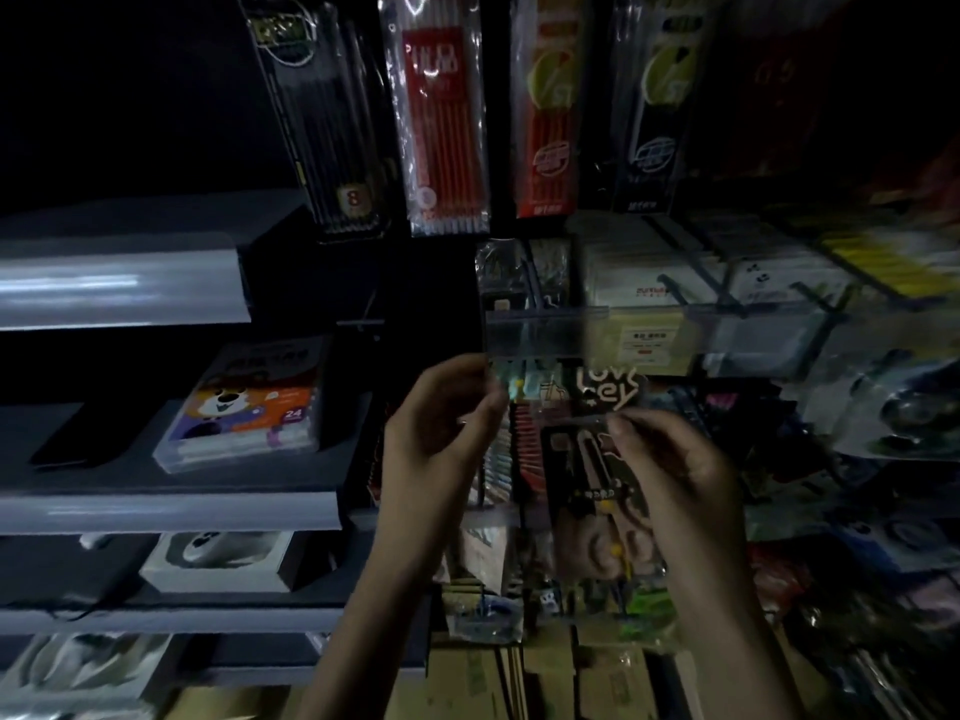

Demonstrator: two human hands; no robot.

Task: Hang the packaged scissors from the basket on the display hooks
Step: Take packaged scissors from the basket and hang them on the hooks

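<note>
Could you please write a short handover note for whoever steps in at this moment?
Left hand: pinches what looks like the upper left corner of the scissors pack.
Right hand: fingers pinch its top edge.
The pack is held up before the hanging goods, on no hook yet as far as I can see. Basket out of view.
Next: slip the pack onto a hook, then any others.

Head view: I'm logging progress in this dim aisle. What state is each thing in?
Scissors pack: held upright before the display; whether it is hooked is unclear.
Right hand: pinches the pack's top edge.
Left hand: raised beside the pack; grip unclear.
Pencil packs: hanging above.
Plastic box: closed, lying on a shelf.
</note>
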